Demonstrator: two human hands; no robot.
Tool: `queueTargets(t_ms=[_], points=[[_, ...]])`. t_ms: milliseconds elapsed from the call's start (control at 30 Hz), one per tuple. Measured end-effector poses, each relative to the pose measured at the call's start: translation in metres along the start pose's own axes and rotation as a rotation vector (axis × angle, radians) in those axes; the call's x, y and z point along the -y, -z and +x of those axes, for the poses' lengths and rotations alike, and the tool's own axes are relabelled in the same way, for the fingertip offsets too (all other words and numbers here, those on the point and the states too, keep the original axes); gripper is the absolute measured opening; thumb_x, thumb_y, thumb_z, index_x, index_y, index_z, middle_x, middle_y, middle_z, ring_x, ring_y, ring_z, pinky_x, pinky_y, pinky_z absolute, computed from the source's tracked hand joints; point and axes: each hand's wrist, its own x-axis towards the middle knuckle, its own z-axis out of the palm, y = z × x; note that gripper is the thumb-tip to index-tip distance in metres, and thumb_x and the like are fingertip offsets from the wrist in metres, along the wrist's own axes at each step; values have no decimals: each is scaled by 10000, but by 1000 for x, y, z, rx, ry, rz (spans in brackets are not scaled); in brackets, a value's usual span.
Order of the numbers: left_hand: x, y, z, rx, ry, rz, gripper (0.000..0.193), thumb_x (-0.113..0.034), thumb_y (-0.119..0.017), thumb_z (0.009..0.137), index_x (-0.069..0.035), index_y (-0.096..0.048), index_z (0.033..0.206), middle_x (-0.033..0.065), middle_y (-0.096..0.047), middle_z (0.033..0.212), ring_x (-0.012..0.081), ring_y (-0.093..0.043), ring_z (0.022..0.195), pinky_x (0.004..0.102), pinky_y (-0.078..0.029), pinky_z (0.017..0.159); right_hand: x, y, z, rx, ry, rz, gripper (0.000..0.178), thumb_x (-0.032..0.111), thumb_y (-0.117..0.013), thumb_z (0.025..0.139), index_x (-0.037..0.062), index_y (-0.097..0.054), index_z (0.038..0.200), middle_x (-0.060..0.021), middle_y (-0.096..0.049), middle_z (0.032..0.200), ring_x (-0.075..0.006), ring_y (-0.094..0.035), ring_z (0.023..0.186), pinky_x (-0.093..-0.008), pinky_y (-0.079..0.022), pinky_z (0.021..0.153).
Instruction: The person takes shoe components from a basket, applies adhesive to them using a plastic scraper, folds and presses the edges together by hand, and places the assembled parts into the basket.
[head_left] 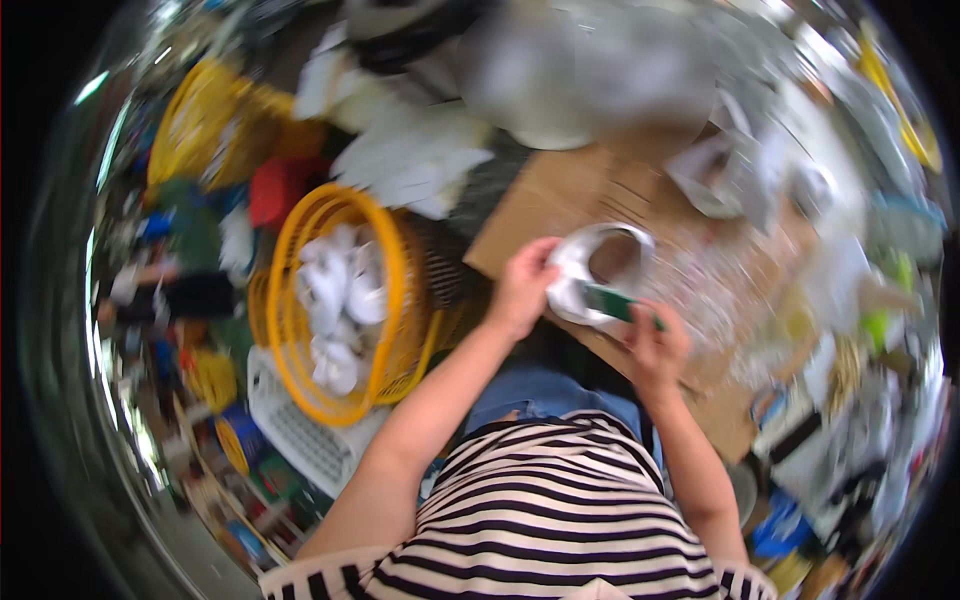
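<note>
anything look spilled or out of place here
Yes: clear-looking scraps lie strewn across the cardboard, right of the white ring. They look untidy compared with the white parts contained in the yellow basket.

Cardboard (520,225): plain brown
Ring-shaped piece (568,288), over the cardboard: white
Slim held tool (612,303), over the cardboard's near edge: dark green
Scraps (708,290) on the cardboard: clear, whitish glints
Basket (394,300), left of the cardboard: orange-yellow
Pieces (322,290) in that basket: white
Crate (290,410), left and nearer than the cardboard: pale grey, slotted pattern
Bag (215,120), far left of the cardboard: yellow
Shirt (560,500), nearer than the cardboard: black and cream stripes
Jeans (545,390): blue
</note>
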Motion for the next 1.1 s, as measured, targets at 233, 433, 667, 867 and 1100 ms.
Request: queueTargets(t_ms=[233, 433, 667, 867, 1100], points=[[21, -9, -8, -58, -59, 75, 246, 58, -572, 840, -20, -536, 1070, 34, -573, 951, 107, -564, 890, 249, -484, 825, 3, 12, 6, 124, 5, 29, 200, 150, -518, 971, -15, -629, 993, -28, -534, 671, -80, -507, 598, -229, -389, 528], [-75, 28, -50, -330, -365, 295, 191, 27, -561, 874, -4, -543, 1061, 43, -602, 930, 103, -592, 838, 252, -504, 780, 20, 59, 30, -232, -1, 211, 251, 220, -532, 973, 3, -597, 865, -4, -501, 610, -60, -424, 523, -215, -325, 463], [-96, 225, -152, -964, -488, 710, 221, 36, -559, 865, -22, -565, 1077, 62, -601, 965, 134, -585, 839, 253, -477, 748, 23, 44, 40, -168, -53, 124, 289, 258, -534, 973, 45, -568, 780, 6, -488, 584, -55, -402, 496, -211, -273, 461], [-85, 374, -200, -1365, -426, 1429, 224, 19, -521, 835, -27, -567, 1049, 149, -566, 978, 323, -560, 894, 391, -470, 815, 40, -5, 37, -59, -109, 80, 284, 265, -532, 974, 19, -593, 846, 2, -487, 597, -59, -409, 507, -204, -305, 477], [40, 415, -164, -1174, -206, 1527, 257, -28, -513, 840, -62, -543, 1093, 124, -497, 1085, 317, -524, 998, 407, -485, 846, 67, -21, 32, 110, -117, -88, 354, 321, -543, 957, -21, -610, 899, -91, -559, 694, -161, -495, 608, -298, -399, 570]])
